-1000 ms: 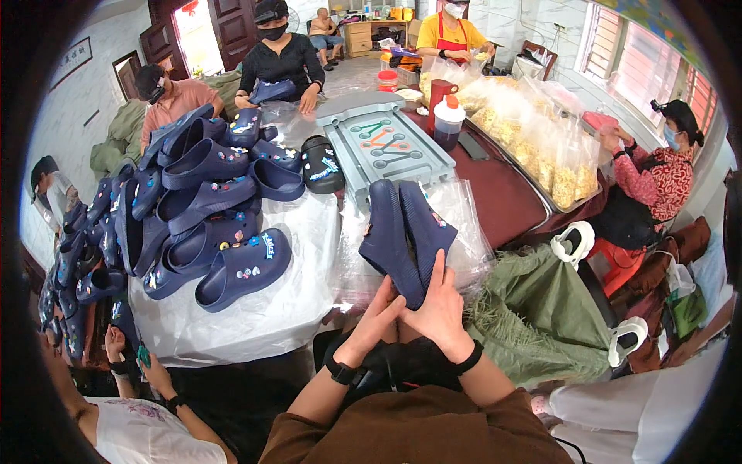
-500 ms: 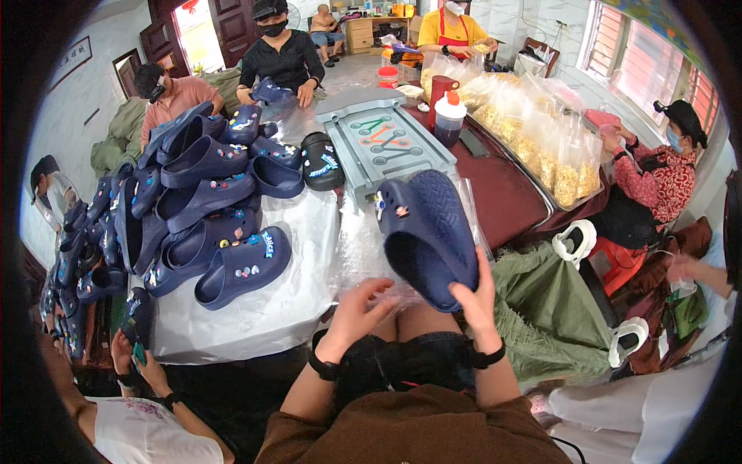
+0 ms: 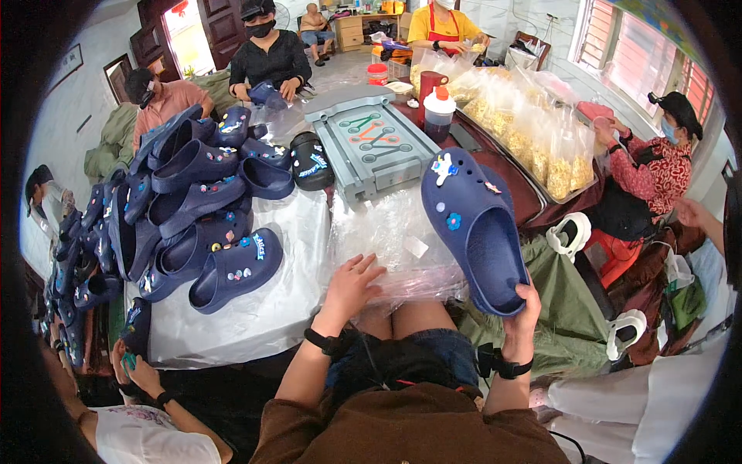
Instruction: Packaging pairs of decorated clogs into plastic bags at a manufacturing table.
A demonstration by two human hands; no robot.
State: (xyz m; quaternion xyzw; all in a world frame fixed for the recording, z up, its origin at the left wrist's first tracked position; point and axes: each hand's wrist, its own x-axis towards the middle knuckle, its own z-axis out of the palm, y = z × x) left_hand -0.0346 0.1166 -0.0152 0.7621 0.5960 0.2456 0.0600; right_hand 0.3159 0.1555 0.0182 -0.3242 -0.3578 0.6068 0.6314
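A dark blue clog with small charms on its toe is in my right hand, whose fingers and thumb close round its heel. Its toe points away from me and its opening faces up. My left hand is open, fingers spread, at the near left edge of a stack of clear plastic bags. A small white slip lies on the bags. Left of them, a single charmed clog lies on the white sheet, in front of a heap of similar blue clogs.
Beyond the bags stand a grey plastic folding stool, a black clog and a bottle. Right is a long tray of filled bags, then a green sack. Co-workers sit around; one person's hands work at my left.
My right hand has moved right with the clog and turned it, so its charmed top now shows where a textured sole showed before. My left hand has moved slightly farther away, onto the bags' edge.
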